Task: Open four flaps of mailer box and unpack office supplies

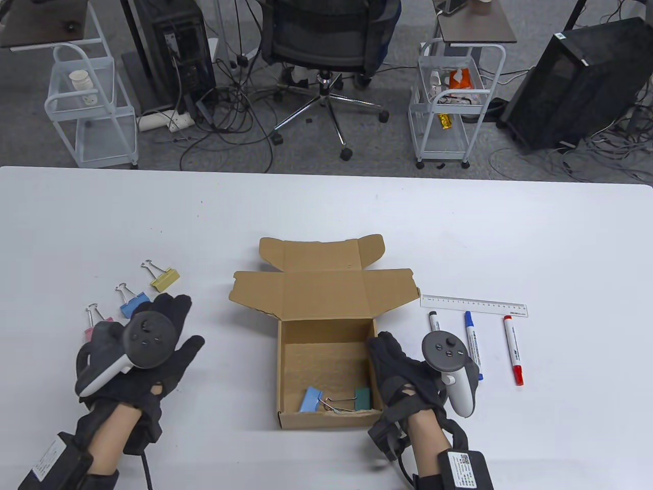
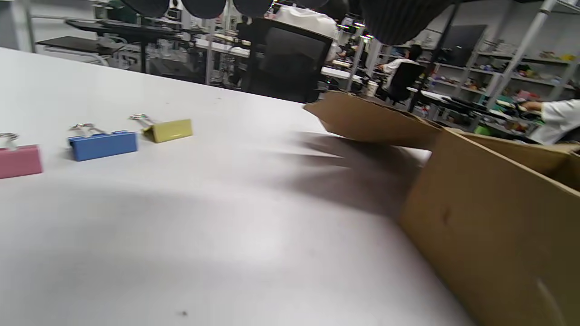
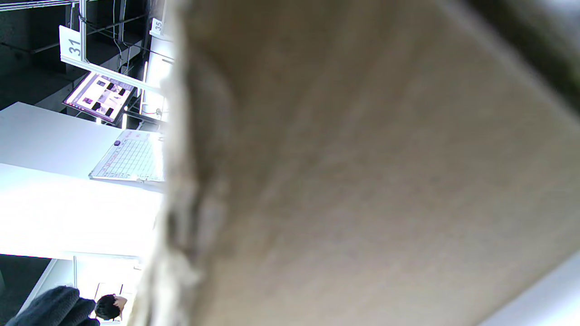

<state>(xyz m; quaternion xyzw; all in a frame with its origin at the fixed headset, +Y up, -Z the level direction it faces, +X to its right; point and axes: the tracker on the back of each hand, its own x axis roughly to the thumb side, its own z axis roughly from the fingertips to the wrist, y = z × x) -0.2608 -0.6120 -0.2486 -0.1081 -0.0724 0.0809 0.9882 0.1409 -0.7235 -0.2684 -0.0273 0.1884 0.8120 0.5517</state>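
Note:
The brown mailer box (image 1: 326, 416) sits mid-table, its lid and flaps (image 1: 321, 291) folded back. Inside lie a light blue binder clip (image 1: 311, 399) and a green binder clip (image 1: 363, 398). My right hand (image 1: 383, 347) is at the box's right wall, fingers curled over its rim; cardboard (image 3: 362, 181) fills the right wrist view. My left hand (image 1: 181, 321) hovers with fingers spread beside a pink clip (image 1: 94, 324), a blue clip (image 1: 131, 301) and a yellow clip (image 1: 163, 278). The same pink clip (image 2: 18, 160), blue clip (image 2: 103, 145), yellow clip (image 2: 168, 130) and box (image 2: 489, 244) appear in the left wrist view.
Right of the box lie a clear ruler (image 1: 473, 305), a black marker (image 1: 435, 324), a blue marker (image 1: 472, 342) and a red marker (image 1: 512, 349). Beyond the table's far edge stand an office chair (image 1: 326, 46) and two wire carts (image 1: 92, 102).

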